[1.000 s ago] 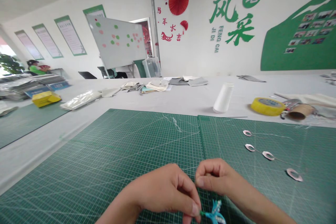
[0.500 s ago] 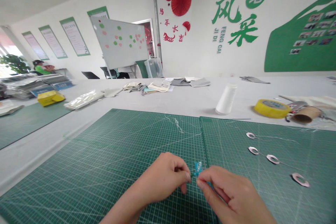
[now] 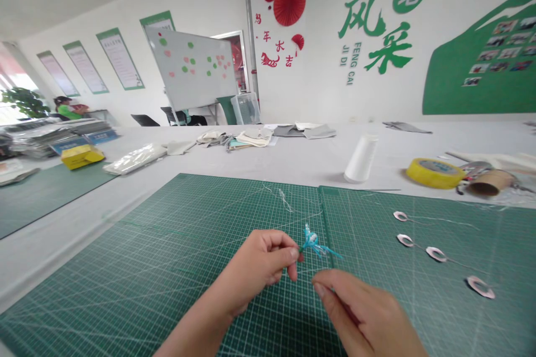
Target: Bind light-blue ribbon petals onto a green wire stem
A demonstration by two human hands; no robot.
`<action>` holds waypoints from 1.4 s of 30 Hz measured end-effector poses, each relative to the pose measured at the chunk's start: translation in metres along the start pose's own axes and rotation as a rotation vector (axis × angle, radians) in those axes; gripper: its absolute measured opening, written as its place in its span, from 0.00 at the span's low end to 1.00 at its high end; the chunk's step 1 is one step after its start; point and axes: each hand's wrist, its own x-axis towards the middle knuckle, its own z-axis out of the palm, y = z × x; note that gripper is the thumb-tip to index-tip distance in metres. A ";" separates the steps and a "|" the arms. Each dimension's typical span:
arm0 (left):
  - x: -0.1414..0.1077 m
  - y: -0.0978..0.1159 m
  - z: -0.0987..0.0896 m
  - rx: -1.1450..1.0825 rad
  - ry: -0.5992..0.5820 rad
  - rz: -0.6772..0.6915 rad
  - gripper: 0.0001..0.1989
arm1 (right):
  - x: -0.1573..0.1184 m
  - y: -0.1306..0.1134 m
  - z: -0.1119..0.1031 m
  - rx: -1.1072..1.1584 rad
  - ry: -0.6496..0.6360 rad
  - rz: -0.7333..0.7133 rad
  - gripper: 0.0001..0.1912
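Over the dark green grid-printed cutting mat [image 3: 167, 245], the left hand [image 3: 255, 268] and right hand [image 3: 364, 312] work close together near the mat's near edge. The left hand's fingers [image 3: 288, 254] are pinched on the green stem of a small turquoise cord ornament [image 3: 313, 242], which sits just beyond them, above the seam between two mats. The right hand's fingers [image 3: 320, 289] are curled close together just below the ornament, not touching it; whether they hold a fine thread is too small to tell.

The mat runs past the left hand to its diagonal edge at 9 o'clock, and its far edge lies at 12 o'clock, crossed by loose white thread strands [image 3: 285, 201]. Four pale pink oval rings with thread tails lie at 2 to 3 o'clock, the nearest [image 3: 481, 286] well apart from the right hand. Beyond the mat, on the white-covered worktop [image 3: 268, 159], a tapered white thread cone [image 3: 360, 159] stands upright at 12 to 1 o'clock. A roll of yellow tape [image 3: 434, 173] and a brown cardboard tube [image 3: 489, 182] lie at 1 o'clock, and a yellow box [image 3: 82, 157] sits at 10 o'clock beside a glossy plastic bag [image 3: 134, 159].
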 end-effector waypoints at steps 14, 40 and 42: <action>-0.005 0.001 -0.001 -0.246 -0.128 -0.034 0.09 | 0.005 0.003 0.001 0.125 -0.024 0.153 0.14; -0.010 -0.001 0.000 -0.016 -0.452 -0.078 0.05 | 0.022 0.027 -0.001 0.844 -0.287 0.415 0.21; -0.011 -0.001 0.001 0.040 -0.478 -0.102 0.05 | 0.022 0.032 -0.003 0.822 -0.293 0.385 0.21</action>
